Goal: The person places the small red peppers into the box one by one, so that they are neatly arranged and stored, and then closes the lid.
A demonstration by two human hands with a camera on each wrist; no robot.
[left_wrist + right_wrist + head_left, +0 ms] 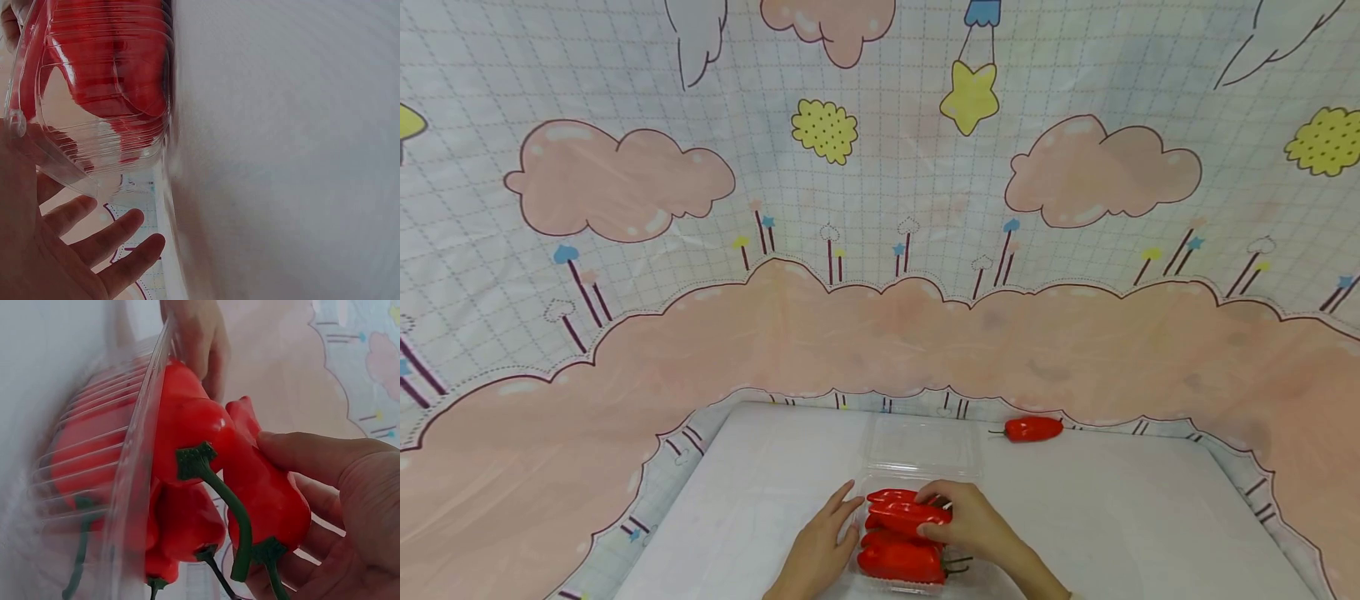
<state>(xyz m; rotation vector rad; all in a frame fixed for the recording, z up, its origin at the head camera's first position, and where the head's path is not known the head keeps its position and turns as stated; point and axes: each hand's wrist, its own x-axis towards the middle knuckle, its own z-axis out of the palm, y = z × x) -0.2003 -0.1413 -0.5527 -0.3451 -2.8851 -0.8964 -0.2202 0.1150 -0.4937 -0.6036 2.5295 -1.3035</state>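
Note:
A clear plastic clamshell box point(917, 587) holds several red peppers point(898, 562) with green stems. My right hand point(973, 517) grips one red pepper point(269, 500) between thumb and fingers, over the far part of the box. In the right wrist view its green stem hangs beside the stems of the other peppers. At the left side of the box is my left hand point(823, 537), its fingers spread and holding nothing. The left wrist view shows these fingers point(115, 237) close to the ribbed plastic wall point(140, 131).
The transparent lid point(925, 442) lies folded back on the white table point(1105, 517), behind the box. Another red pepper point(1033, 429) rests near the table's back edge, right of the lid. A cloud-patterned cloth point(880, 333) hangs behind and around the table.

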